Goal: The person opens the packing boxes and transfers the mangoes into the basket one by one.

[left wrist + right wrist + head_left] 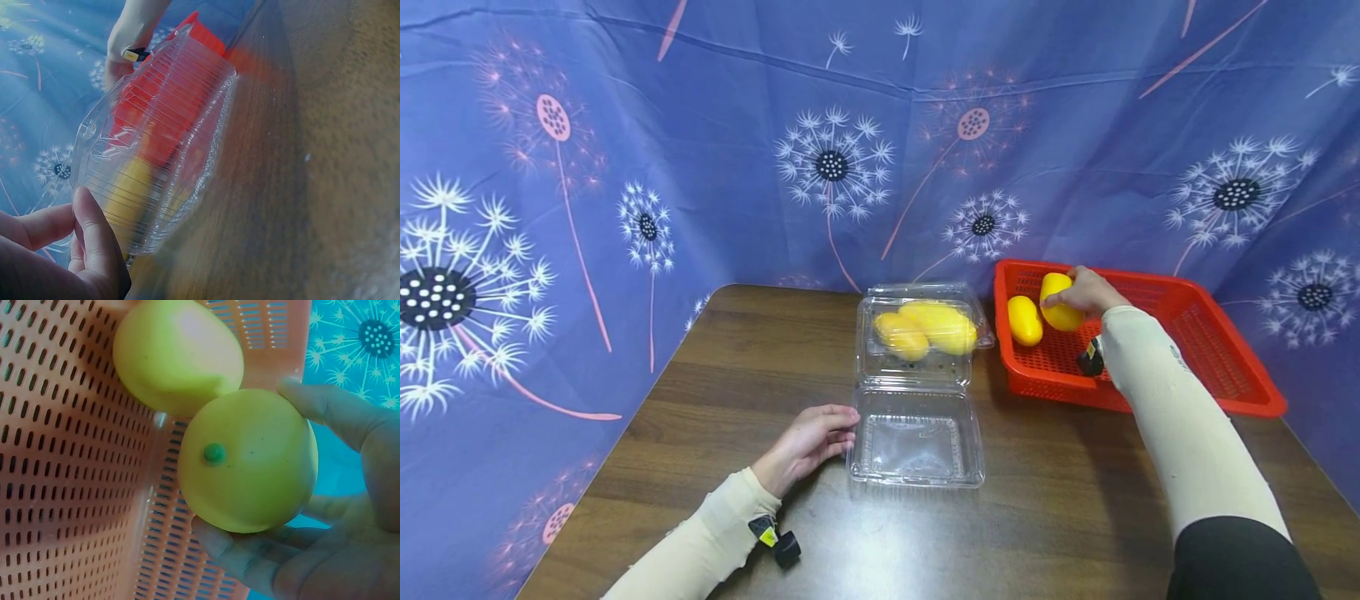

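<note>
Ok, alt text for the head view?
A person's right hand grips a yellow fruit in a red basket, beside another fruit. The left hand touches an open clear container on a wooden table; two more fruits show in or behind its far half.

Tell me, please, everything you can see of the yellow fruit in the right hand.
The fruit is yellow, plump, smooth and waxy-looking, with tiny dark specks and a green stub on the end shown in the right wrist view. The right hand grips it between thumb and fingers, at the left end of the red basket, beside another yellow fruit. Whether the two touch is unclear.
</note>
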Demonstrator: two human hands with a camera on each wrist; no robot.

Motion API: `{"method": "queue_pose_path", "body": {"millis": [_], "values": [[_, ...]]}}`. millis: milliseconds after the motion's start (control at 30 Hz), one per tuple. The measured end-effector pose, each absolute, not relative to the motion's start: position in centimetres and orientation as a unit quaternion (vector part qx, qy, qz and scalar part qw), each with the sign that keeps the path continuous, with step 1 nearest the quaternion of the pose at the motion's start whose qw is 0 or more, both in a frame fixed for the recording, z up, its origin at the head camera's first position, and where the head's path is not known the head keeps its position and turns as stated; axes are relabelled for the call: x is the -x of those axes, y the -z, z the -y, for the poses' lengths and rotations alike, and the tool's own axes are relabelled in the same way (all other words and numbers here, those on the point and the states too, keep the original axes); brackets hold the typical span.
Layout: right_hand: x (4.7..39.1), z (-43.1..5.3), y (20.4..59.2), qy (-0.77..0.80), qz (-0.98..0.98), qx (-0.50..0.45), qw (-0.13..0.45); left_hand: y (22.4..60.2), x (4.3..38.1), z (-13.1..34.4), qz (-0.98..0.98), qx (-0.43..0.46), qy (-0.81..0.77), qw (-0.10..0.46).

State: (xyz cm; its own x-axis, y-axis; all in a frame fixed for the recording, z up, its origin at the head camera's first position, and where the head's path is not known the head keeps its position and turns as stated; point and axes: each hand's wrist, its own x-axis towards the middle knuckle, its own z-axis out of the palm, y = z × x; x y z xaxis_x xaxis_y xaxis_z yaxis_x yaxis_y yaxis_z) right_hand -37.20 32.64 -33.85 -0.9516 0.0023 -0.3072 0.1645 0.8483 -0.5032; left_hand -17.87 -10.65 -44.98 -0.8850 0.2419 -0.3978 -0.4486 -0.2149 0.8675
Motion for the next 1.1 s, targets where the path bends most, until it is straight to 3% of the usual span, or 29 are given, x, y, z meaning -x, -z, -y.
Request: {"method": "queue_pose_path", "body": {"millis": [1100], "values": [[38.1,-34.1,36.9,0.262,-0.933,-0.059,0.241,44.9,18.0,10.6,-0.588,0.096,-0.773,0.221]]}}
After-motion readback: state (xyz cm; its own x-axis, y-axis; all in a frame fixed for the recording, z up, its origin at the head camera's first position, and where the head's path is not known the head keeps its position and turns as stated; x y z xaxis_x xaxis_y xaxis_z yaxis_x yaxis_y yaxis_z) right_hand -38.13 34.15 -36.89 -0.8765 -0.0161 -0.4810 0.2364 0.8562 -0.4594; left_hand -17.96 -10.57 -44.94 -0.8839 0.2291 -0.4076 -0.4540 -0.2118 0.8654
